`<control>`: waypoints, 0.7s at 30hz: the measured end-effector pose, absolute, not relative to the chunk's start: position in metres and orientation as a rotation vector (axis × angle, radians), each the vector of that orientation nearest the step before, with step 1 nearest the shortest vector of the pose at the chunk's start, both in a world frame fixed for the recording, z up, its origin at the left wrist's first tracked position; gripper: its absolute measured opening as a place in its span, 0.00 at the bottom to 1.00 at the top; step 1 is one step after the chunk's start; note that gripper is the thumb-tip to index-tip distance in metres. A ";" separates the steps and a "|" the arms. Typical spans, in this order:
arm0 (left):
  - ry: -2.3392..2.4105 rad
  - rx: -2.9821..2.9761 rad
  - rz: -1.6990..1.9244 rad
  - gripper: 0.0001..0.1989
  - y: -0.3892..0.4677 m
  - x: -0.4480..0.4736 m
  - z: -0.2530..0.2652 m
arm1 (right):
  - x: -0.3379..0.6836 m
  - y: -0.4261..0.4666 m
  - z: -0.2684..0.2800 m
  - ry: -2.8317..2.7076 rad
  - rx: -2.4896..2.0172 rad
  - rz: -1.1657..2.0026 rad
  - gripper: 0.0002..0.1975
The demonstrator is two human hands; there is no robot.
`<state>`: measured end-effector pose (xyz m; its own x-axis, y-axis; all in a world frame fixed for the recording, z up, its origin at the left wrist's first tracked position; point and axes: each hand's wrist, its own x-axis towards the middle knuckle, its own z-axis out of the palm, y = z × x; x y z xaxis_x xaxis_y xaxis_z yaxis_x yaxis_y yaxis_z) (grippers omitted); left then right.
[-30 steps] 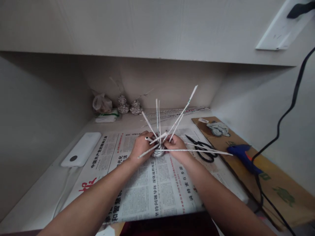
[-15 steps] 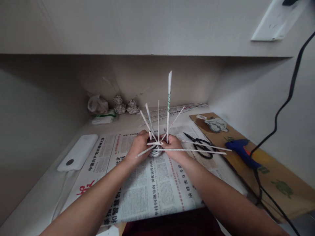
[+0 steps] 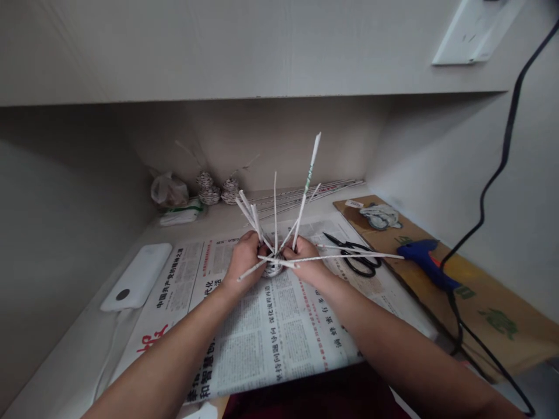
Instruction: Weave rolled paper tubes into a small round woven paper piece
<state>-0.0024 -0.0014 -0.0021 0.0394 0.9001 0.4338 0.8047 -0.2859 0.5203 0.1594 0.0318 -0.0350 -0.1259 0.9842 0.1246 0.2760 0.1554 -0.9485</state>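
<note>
Between my hands, low over the newspaper, is a small round woven paper piece (image 3: 273,269) with several rolled-paper sticks fanning out of it. My left hand (image 3: 243,259) is closed around its left side, fingers partly hidden by the sticks. My right hand (image 3: 307,261) is closed at the right side, thumb and fingers pressed on the weave at the stick bases. A tall paper stick (image 3: 309,174) with a green-patterned band leans right above that hand. One long thin paper stick (image 3: 345,256) stretches rightward across the right hand, over the scissors.
Newspaper (image 3: 244,349) covers the table. Black scissors (image 3: 360,265) lie at right, near a blue glue gun (image 3: 423,262) on cardboard (image 3: 493,302). A white power bank (image 3: 137,276) sits at left. Behind are two woven gourds (image 3: 208,189), a plastic bag (image 3: 168,189) and more paper sticks (image 3: 336,187).
The tall stick has tipped to the right and the left-hand sticks have bunched leftward. The long thin stick now crosses higher over my right hand. My view has shifted slightly.
</note>
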 end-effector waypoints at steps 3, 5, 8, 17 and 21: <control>1.697 2.148 1.104 0.07 -0.002 -0.003 -0.005 | 0.159 0.035 -0.040 -1.576 -1.290 0.970 0.01; 1.673 2.110 1.138 0.08 -0.002 -0.003 -0.008 | 0.158 0.035 -0.042 -1.562 -1.308 0.947 0.02; 1.693 2.060 1.187 0.09 0.000 -0.003 -0.014 | 0.157 0.035 -0.042 -1.504 -1.317 0.989 0.02; 1.793 2.013 1.213 0.09 0.004 -0.004 -0.021 | 0.149 0.029 -0.032 -1.342 -1.152 1.259 0.03; 1.729 2.016 1.229 0.09 0.003 -0.002 -0.022 | 0.148 0.027 -0.023 -1.152 -1.094 1.426 0.07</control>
